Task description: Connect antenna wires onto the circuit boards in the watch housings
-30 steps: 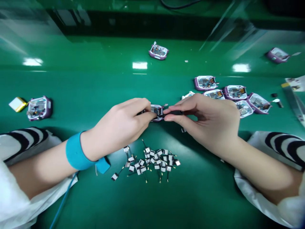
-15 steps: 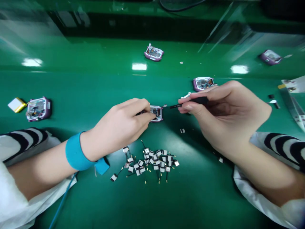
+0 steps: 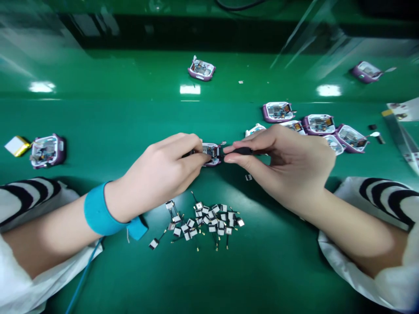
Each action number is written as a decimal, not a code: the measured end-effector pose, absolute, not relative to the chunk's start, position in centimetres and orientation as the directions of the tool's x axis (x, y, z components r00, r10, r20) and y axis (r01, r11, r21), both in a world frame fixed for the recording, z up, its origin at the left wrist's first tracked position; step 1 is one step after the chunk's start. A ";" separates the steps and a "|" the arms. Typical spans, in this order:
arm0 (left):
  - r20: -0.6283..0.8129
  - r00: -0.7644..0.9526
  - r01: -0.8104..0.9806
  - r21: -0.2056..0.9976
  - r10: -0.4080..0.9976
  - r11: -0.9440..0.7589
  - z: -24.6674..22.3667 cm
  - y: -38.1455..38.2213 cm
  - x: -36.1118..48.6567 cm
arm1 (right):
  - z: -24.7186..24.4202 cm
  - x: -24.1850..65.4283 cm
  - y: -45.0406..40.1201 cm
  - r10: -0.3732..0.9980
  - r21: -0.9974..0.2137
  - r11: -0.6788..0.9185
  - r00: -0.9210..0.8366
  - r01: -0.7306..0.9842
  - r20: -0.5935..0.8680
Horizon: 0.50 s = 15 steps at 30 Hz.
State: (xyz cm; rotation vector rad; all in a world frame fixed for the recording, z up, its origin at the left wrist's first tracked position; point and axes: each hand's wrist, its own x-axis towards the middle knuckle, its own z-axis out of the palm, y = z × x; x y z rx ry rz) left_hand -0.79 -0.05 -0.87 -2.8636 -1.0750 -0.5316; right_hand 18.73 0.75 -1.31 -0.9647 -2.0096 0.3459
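In the middle of the bench, a small purple-and-white smartwatch case [image 3: 214, 150] lies with its circuit board exposed. My left hand [image 3: 173, 163] wears a teal wrist strap and has its thumb and fingers closed on the left side of this case, hiding that part. My right hand [image 3: 278, 163] pinches a slim black hand tool [image 3: 242, 151], whose front end meets the case's right edge. The tool's exact kind does not show. Below the hands lies a loose pile of small white-and-black antenna modules [image 3: 209, 220] with short black leads.
Several more open watch cases [image 3: 278, 112] cluster behind my right hand. Single cases stand at the back [image 3: 202, 69], far right [image 3: 366, 72] and left [image 3: 48, 150], the last beside a silver-and-yellow battery [image 3: 17, 146]. A blue cord [image 3: 83, 274] trails from the strap.
My right hand has moved left with the black tool, bringing it from beside the watch case to its right edge. My left hand keeps its grip. The view has shifted slightly.
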 end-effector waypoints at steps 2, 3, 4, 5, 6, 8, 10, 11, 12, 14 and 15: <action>0.320 0.702 0.648 0.082 0.636 -0.757 -0.8 0.0 -0.8 | -1.3 18.6 0.7 0.717 -0.509 0.687 -0.367 0.519 0.593; 0.319 0.702 0.650 0.082 0.637 -0.756 -0.8 0.0 -0.8 | -1.2 18.5 0.7 0.705 -0.485 0.697 -0.383 0.528 0.597; 0.319 0.701 0.650 0.081 0.638 -0.756 -0.9 0.0 -0.8 | -1.2 18.5 0.7 0.695 -0.464 0.705 -0.396 0.536 0.600; 0.323 0.701 0.650 0.079 0.636 -0.756 -0.9 0.0 -0.8 | -1.2 18.5 0.7 0.687 -0.442 0.711 -0.407 0.546 0.602; 0.327 0.700 0.650 0.077 0.635 -0.756 -0.9 0.0 -0.8 | -1.1 18.5 0.7 0.680 -0.419 0.716 -0.420 0.559 0.601; 0.331 0.698 0.651 0.074 0.634 -0.755 -0.9 0.0 -0.8 | -1.0 18.4 0.6 0.651 -0.355 0.733 -0.450 0.580 0.611; 0.328 0.699 0.652 0.073 0.635 -0.755 -0.9 0.0 -0.8 | -1.0 18.3 0.6 0.614 -0.283 0.755 -0.485 0.591 0.623; 0.324 0.698 0.654 0.074 0.638 -0.753 -0.9 0.0 -0.8 | -0.9 18.2 0.5 0.602 -0.258 0.760 -0.498 0.596 0.625; 0.319 0.698 0.656 0.076 0.641 -0.751 -0.9 0.0 -0.8 | -0.9 18.1 0.5 0.599 -0.245 0.760 -0.502 0.602 0.624; 0.307 0.699 0.659 0.076 0.646 -0.748 -0.9 0.0 -0.8 | -1.0 18.0 0.4 0.610 -0.248 0.750 -0.497 0.614 0.617; 0.301 0.699 0.662 0.073 0.649 -0.746 -0.9 0.0 -0.8 | -1.0 18.0 0.3 0.615 -0.258 0.747 -0.491 0.612 0.617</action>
